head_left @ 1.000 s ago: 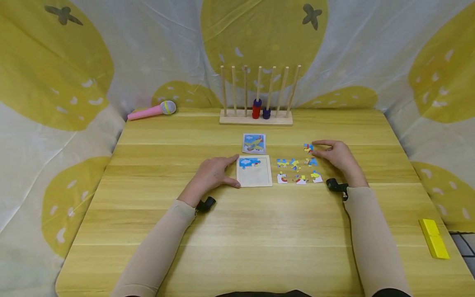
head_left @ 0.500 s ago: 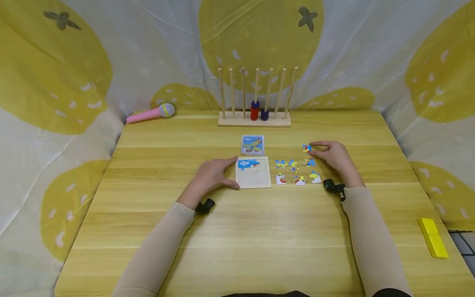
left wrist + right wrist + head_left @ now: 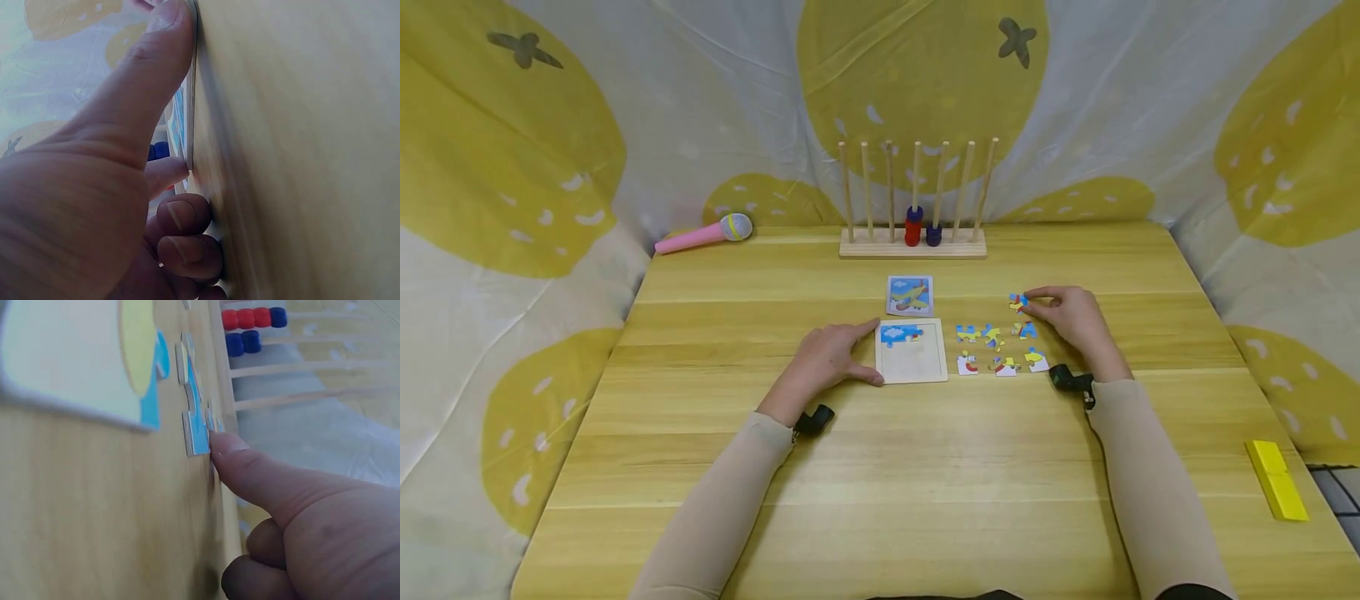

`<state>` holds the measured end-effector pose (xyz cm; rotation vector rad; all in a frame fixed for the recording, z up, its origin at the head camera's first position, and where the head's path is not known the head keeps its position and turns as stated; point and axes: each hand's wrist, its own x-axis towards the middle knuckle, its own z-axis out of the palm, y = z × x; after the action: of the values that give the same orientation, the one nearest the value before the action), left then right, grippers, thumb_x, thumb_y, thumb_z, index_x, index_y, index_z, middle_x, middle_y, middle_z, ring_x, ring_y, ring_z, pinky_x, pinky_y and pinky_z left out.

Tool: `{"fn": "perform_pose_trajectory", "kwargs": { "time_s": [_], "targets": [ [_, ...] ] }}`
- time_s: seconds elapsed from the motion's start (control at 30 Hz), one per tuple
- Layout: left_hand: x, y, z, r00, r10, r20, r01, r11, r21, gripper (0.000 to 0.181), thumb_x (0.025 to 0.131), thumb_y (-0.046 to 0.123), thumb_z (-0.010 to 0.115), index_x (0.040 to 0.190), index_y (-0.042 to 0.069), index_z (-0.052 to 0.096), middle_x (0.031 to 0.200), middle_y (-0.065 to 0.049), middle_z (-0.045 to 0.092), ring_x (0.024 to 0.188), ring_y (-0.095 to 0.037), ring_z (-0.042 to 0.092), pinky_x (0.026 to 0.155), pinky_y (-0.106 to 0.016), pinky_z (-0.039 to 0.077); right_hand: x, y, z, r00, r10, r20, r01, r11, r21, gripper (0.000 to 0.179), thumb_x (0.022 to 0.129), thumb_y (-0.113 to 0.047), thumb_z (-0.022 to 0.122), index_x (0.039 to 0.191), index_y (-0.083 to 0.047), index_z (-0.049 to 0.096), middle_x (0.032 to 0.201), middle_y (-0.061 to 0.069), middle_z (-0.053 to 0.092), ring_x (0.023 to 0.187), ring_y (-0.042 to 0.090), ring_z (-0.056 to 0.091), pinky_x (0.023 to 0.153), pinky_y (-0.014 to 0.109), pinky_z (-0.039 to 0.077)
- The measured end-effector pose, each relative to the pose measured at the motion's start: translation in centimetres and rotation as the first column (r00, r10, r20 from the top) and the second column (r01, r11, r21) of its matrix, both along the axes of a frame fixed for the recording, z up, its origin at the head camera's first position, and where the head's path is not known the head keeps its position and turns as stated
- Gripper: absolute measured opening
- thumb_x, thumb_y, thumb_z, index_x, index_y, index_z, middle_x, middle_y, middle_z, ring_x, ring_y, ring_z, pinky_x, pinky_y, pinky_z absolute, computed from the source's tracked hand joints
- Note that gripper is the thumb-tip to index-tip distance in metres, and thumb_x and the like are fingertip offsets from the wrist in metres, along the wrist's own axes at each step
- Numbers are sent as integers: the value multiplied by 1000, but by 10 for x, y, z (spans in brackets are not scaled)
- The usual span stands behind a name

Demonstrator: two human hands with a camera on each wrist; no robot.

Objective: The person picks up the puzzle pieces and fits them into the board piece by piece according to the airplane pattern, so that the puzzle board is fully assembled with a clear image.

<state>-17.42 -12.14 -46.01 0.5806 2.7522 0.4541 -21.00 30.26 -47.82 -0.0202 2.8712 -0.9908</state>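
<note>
My left hand (image 3: 829, 358) spans the left edge of a square wooden puzzle board (image 3: 913, 364), thumb at the near corner and index finger at the far one. Its other fingers are curled, as the left wrist view shows. Joined blue cloud pieces (image 3: 900, 333) fill the board's upper left. With thumb and index finger my right hand (image 3: 1075, 318) pinches a blue, red and yellow puzzle piece (image 3: 1017, 302) at the table. In the right wrist view, the thumb (image 3: 234, 453) partly hides that piece, behind a blue piece (image 3: 197, 428). Several loose pieces (image 3: 1005, 367) lie right of the board.
An airplane picture card (image 3: 910, 295) lies just beyond the board. Farther back stands a wooden peg rack (image 3: 880, 248) with red and blue beads. A pink toy microphone (image 3: 700, 236) is at the back left, yellow blocks (image 3: 1277, 482) at the right edge.
The head view has tilted slightly, so things sit a little lower and more to the left in it. Both hands keep nearly the same places on the board and the piece.
</note>
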Motion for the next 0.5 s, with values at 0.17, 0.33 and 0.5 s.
{"fn": "perform_pose_trajectory", "kwargs": {
  "time_s": [0.17, 0.33, 0.5],
  "targets": [
    [0, 0, 0, 1000, 0, 0, 0, 1000, 2, 110, 72, 65, 89, 164, 27, 43, 150, -9, 66, 126, -30, 68, 89, -45, 52, 0, -1, -2, 998, 34, -60, -34, 999, 15, 41, 101, -37, 73, 128, -7, 76, 57, -4, 47, 55, 14, 36, 59, 33, 31],
    [1, -1, 0, 1000, 0, -6, 0, 1000, 3, 110, 72, 66, 89, 164, 27, 43, 150, -9, 66, 126, -30, 68, 89, -45, 53, 0, 2, -1, 999, 9, -51, -11, 999, -41, 44, 102, -39, 72, 130, -4, 75, 56, -6, 41, 52, 11, 32, 55, 31, 30],
    [0, -1, 0, 1000, 0, -8, 0, 1000, 2, 110, 72, 66, 89, 164, 27, 43, 150, -9, 66, 126, -30, 68, 89, -44, 53, 1, -5, 7, 998, -33, -44, 27, 990, -139, 46, 101, -45, 72, 130, -9, 76, 56, -9, 31, 51, 9, 26, 51, 29, 27]
  ]
}}
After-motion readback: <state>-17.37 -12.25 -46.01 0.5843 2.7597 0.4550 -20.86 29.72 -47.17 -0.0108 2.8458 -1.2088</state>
